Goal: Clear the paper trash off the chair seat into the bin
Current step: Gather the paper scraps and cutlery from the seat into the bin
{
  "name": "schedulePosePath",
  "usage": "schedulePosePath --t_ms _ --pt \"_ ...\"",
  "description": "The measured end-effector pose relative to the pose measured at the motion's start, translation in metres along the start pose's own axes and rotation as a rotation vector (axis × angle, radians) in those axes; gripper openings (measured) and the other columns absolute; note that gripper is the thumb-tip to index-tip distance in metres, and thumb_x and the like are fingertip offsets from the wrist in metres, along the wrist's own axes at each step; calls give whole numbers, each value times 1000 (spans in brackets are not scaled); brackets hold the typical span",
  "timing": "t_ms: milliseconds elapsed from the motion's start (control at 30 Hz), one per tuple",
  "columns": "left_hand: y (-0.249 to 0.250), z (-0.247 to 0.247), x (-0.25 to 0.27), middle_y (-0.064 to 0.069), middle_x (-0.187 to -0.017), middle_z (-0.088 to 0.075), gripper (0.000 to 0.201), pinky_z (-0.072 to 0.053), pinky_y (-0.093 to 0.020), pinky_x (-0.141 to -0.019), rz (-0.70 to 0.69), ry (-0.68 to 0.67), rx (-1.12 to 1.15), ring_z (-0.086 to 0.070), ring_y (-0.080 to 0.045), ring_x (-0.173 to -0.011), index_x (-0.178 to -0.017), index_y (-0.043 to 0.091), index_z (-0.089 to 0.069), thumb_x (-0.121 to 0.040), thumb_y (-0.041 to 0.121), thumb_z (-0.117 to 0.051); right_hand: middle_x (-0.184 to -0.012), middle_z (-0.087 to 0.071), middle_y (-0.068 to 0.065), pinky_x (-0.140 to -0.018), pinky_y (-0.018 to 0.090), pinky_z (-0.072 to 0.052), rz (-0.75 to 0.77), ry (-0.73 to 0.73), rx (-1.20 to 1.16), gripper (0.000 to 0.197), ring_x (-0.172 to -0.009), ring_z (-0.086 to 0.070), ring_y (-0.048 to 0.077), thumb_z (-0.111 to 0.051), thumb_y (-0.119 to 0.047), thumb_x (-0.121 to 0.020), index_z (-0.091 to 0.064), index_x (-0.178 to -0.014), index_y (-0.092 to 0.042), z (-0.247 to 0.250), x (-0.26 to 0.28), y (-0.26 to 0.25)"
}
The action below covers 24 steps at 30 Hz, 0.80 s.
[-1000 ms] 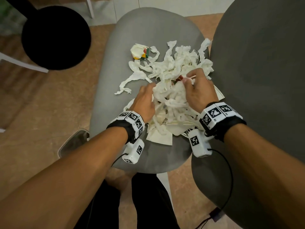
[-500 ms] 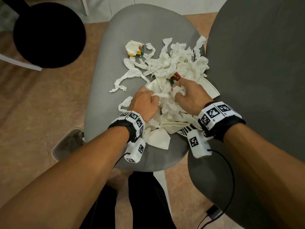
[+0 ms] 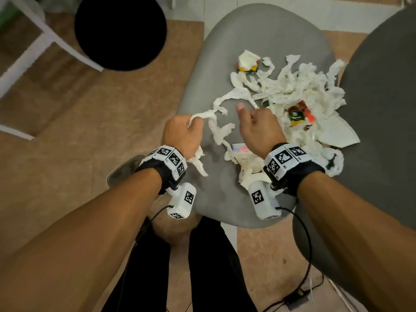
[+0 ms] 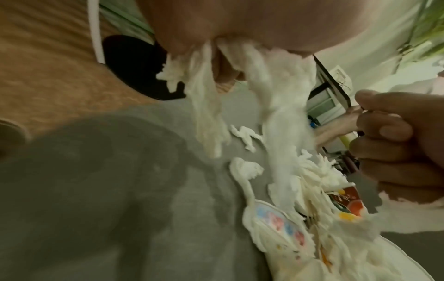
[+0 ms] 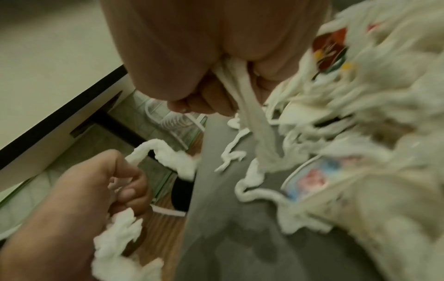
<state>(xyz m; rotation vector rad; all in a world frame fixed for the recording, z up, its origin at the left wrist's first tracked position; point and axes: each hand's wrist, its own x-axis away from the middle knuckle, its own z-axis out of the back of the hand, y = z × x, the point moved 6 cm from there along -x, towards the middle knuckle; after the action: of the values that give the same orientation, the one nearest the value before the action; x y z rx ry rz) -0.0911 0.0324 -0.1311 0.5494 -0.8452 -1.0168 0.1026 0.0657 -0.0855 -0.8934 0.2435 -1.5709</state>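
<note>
A heap of torn white paper strips with coloured wrappers lies on the right half of the grey chair seat. My left hand is over the seat's left edge and grips a long white strip that trails back to the heap. In the left wrist view strips hang from that fist. My right hand is a fist beside the heap, thumb up. The right wrist view has it gripping a strip. The round black bin stands on the floor to the far left.
A darker grey chair adjoins the seat on the right. White frame legs stand by the bin. A white plate fragment and a crumpled carton lie in the heap. A cable runs across the floor.
Both hands have come out of the middle of the heap, back toward me and to the left, each pulling strips along. The left hand now sits at the seat's left edge.
</note>
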Motion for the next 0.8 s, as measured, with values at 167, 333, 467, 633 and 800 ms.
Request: schedulePosePath --t_ms 167,333,467,633,800 --pt "-72 57 17 -8 -51 -37 40 -31 -34 -50 128 48 41 -35 -25 -52 -47 9 -36 -79 32 -37 -48 -35 1 -57 30 -27 34 -121 -41 59 -52 -38 24 -42 -39 -104 -31 -51 -14 -92 13 -61" --pt "-191 95 33 -7 -86 -68 36 -51 -40 -77 428 -2 100 -63 -30 -83 -85 14 -63 -88 40 -38 -92 -70 9 -86 38 -50 -68 -322 -205 44 -89 -64 27 -40 -50 -99 -64 -86 -16 -211 33 -109" --pt "-279 94 46 -2 -105 -61 23 -48 -33 -77 584 -142 222 -61 -20 -91 -114 22 -47 -92 27 -50 -112 -65 7 -86 35 -44 -267 -541 -182 33 -103 -60 27 -47 -31 -93 -52 -122 -17 -306 44 -102" --pt "-351 68 50 -13 -124 -58 48 -47 -36 -95 575 -274 154 -58 -29 -111 -130 7 -49 -82 8 -50 -114 -64 7 -87 40 -56 -386 -632 -146 44 -100 -64 24 -54 -17 -82 -47 -124 -20 -386 54 -61" --pt "-369 56 55 -5 -145 -51 61 -42 -35 -108 639 -399 224 -49 -25 -132 -143 17 -49 -82 14 -50 -138 -58 7 -73 34 -57 -419 -730 -65 69 -111 -63 30 -53 -25 -82 -36 -149 -23 -420 63 -30"
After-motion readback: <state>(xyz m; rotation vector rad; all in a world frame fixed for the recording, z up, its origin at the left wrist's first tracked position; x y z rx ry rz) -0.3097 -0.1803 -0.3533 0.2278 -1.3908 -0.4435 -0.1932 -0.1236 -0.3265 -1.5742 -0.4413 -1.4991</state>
